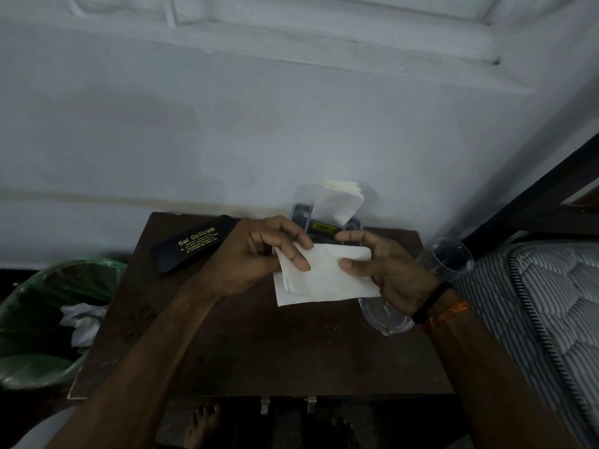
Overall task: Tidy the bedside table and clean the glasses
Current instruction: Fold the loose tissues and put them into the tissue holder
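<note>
Both hands hold a white folded tissue (pixel 324 280) above the dark wooden bedside table (pixel 259 358). My left hand (pixel 256 254) pinches its left edge with fingers curled over the top. My right hand (pixel 385 270) grips its right edge between thumb and fingers. A black glasses case (pixel 191 244) with gold lettering lies at the table's back left. Behind the hands stands a tissue box (pixel 324 222) with a white tissue (pixel 340 199) sticking up. The glasses themselves are not visible.
A clear plastic cup (pixel 450 257) stands at the table's right edge, with a clear lid-like piece (pixel 382 319) lying below my right wrist. A green-lined bin (pixel 39 319) with crumpled paper sits left of the table. A striped mattress (pixel 534 303) lies to the right. A wall rises behind.
</note>
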Demonstrator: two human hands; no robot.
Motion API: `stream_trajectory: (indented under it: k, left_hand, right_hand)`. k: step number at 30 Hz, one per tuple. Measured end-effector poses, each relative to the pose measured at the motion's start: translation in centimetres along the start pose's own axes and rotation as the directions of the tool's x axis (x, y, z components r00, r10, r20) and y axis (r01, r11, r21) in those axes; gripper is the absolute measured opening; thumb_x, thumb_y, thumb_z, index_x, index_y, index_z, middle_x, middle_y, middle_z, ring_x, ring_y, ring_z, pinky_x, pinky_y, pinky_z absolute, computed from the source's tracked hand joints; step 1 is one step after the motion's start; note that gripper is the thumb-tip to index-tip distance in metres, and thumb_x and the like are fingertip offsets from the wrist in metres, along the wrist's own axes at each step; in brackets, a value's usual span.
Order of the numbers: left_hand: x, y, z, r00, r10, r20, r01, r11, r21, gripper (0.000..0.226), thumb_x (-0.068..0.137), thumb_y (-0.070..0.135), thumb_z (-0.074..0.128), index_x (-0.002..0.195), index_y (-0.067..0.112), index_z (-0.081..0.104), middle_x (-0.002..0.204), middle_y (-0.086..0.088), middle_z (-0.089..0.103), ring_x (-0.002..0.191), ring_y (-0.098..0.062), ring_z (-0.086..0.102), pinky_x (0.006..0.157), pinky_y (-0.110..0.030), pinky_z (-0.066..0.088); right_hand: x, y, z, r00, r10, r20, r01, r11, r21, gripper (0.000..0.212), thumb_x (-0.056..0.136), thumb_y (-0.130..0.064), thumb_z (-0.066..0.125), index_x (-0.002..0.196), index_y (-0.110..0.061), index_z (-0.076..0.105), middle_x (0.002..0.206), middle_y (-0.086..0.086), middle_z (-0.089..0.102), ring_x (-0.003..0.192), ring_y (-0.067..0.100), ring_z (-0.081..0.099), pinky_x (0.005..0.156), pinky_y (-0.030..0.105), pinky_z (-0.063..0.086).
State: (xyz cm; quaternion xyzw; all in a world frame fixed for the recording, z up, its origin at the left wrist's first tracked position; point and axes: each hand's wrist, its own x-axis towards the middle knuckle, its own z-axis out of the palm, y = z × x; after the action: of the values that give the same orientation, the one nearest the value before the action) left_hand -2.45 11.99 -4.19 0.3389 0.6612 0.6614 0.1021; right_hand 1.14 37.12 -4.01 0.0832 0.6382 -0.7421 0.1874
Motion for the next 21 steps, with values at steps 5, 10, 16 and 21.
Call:
stream_trajectory:
  k: [5,10,16,21]
  left_hand:
    - [-0.1,0.2,-0.8,0.993,-0.048,0.111,0.041,0.997,0.058,0.015,0.077,-0.001,0.067,0.087,0.001,0.078,0.119,-0.013,0.065,0.116,-0.028,0.06,0.091,-0.048,0.054]
    - [-0.3,1.1,-1.2,0.947,-0.3,0.115,0.313,0.944,-0.109,0.033,0.067,0.021,0.062,0.093,0.002,0.064,0.128,-0.009,0.064,0.127,-0.02,0.056,0.099,-0.048,0.045]
    - [-0.1,0.9,2.0,0.741,-0.616,0.267,0.591,0.787,0.175,0.039,0.08,0.021,0.079,0.115,0.019,0.062,0.112,-0.001,0.071,0.101,-0.016,0.07,0.091,-0.046,0.057]
    - [-0.5,1.0,2.2,0.634,-0.683,0.363,0.732,0.681,0.003,0.035,0.089,0.005,0.066,0.124,0.008,0.06,0.11,-0.018,0.072,0.101,-0.036,0.071,0.088,-0.05,0.058]
  right_hand:
    - [0.0,0.2,-0.6,0.997,-0.076,0.033,0.077,0.995,-0.056,0.036,0.073,-0.004,0.073,0.107,-0.008,0.062,0.103,0.01,0.067,0.089,0.023,0.066,0.068,0.03,0.059]
    - [-0.1,0.0,-0.8,0.987,-0.136,0.082,0.154,0.946,-0.284,0.027,0.074,-0.011,0.077,0.098,-0.013,0.066,0.098,0.005,0.069,0.088,0.02,0.066,0.071,0.031,0.057]
    - [0.2,-0.2,1.0,0.97,-0.116,0.212,0.195,0.893,-0.405,0.026,0.078,0.001,0.075,0.1,-0.011,0.066,0.097,0.001,0.07,0.089,0.017,0.067,0.072,0.028,0.057]
    - [0.4,-0.4,0.3,0.984,-0.167,0.07,0.181,0.905,-0.385,0.031,0.075,0.0,0.079,0.104,-0.007,0.068,0.096,0.01,0.076,0.089,0.023,0.072,0.075,0.033,0.059]
